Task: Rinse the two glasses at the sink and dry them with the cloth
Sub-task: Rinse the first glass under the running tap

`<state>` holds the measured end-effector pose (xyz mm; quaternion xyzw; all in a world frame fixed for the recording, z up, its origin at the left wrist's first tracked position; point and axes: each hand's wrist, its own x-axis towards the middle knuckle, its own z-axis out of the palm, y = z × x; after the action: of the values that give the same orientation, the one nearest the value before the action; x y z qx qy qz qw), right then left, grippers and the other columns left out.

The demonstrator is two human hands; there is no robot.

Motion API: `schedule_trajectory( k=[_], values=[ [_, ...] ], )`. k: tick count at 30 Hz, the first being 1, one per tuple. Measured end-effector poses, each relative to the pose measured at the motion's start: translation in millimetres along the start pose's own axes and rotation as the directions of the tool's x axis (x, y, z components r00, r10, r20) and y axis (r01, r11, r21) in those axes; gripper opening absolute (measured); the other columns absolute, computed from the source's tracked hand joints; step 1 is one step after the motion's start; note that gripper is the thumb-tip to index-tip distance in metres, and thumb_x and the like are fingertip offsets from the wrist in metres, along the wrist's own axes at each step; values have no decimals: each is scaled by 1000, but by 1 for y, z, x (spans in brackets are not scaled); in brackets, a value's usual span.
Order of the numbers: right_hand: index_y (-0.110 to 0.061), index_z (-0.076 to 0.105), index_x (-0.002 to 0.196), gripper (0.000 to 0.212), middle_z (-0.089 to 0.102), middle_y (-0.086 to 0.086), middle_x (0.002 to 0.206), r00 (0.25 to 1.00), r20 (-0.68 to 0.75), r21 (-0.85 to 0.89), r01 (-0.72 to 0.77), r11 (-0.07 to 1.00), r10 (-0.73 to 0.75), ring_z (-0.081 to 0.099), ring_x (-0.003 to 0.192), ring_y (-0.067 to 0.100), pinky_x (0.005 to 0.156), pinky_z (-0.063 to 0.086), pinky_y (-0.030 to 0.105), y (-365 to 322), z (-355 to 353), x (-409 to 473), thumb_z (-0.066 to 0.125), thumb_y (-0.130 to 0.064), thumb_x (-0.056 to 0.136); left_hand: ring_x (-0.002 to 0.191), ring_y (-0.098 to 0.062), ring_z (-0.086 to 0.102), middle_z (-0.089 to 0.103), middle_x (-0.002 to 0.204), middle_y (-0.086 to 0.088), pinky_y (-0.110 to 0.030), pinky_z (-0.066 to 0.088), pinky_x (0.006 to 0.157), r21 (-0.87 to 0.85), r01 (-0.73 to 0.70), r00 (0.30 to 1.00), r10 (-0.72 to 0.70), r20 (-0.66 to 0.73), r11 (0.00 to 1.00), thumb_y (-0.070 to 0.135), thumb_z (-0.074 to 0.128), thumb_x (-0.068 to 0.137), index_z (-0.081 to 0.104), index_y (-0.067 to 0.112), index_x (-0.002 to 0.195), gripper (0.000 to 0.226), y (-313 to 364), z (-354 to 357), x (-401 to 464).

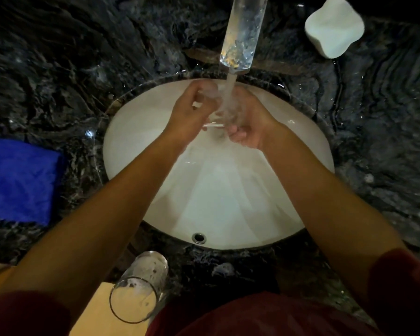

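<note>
Over the white sink basin, a clear glass is held under the water stream that falls from the tap. My left hand grips the glass from the left. My right hand curls round it from the right and below. Water blurs the glass's outline. A second clear glass stands on the dark counter's front edge, left of my body. A blue cloth lies folded on the counter at the far left.
A white, rounded soap dish or container sits on the dark marbled counter at the back right. The overflow hole shows on the basin's near wall. The counter around the sink looks wet.
</note>
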<state>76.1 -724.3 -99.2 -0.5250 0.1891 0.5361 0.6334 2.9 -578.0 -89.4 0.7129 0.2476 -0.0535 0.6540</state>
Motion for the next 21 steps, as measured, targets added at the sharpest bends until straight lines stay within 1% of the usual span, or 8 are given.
schedule_trajectory(
  k=[4,7,10,13,16,18,20,21],
  values=[
    [-18,66,107,44,62,11,87,986,-135,-168,77,983,-101,41,44,14,38,25,19,-2,4,0,41,-54,100,102,-3,64,63,122,-5,-23,54,81,-78,22,997,-17,69,997,18,78,82,61,23,118,40,-16,4,-6],
    [-16,61,99,31,62,8,71,927,-191,-352,243,904,-323,47,43,19,41,31,24,9,9,-1,56,-45,93,88,-19,68,71,106,-4,-32,53,66,-259,320,947,-294,132,911,36,67,94,67,24,110,21,-13,8,-8],
    [-9,58,110,32,70,9,90,873,-143,-455,360,815,-466,63,62,18,47,43,28,15,7,-7,68,-32,90,62,-20,57,69,78,-3,-24,40,52,-364,537,844,-491,217,761,58,47,101,71,21,92,45,-7,4,-4],
    [-16,61,127,45,69,0,115,824,-9,-658,422,624,-567,67,91,5,74,51,20,16,1,-11,68,-26,83,59,-20,57,65,84,-4,-22,44,46,-271,640,765,-565,309,719,67,53,95,64,16,111,55,-5,-6,6],
    [-17,61,130,44,61,0,120,701,105,-811,471,347,-705,61,105,13,86,51,31,27,7,-13,60,-34,89,56,-19,54,63,78,-4,-22,41,42,-195,630,764,-553,333,752,63,52,96,66,17,111,50,-3,-4,10],
    [-20,58,136,39,58,-3,129,706,47,-737,501,453,-706,58,118,15,98,50,33,30,17,-13,57,-33,100,52,-18,46,60,76,-5,-20,30,39,-227,626,769,-544,335,746,57,51,97,59,15,111,45,-8,0,7],
    [-27,60,136,36,64,-7,131,816,-71,-611,419,672,-574,62,119,12,102,48,32,26,27,-11,54,-40,102,50,-18,43,59,76,-7,-20,24,42,-296,631,772,-545,326,717,56,50,96,54,12,113,47,-19,2,-2],
    [-29,65,127,34,71,-9,120,862,-114,-572,349,742,-494,67,110,11,100,51,35,20,30,-9,55,-46,100,49,-17,41,60,77,-8,-21,22,43,-323,628,776,-536,333,708,56,50,97,52,11,112,48,-25,1,-5]
  ],
)
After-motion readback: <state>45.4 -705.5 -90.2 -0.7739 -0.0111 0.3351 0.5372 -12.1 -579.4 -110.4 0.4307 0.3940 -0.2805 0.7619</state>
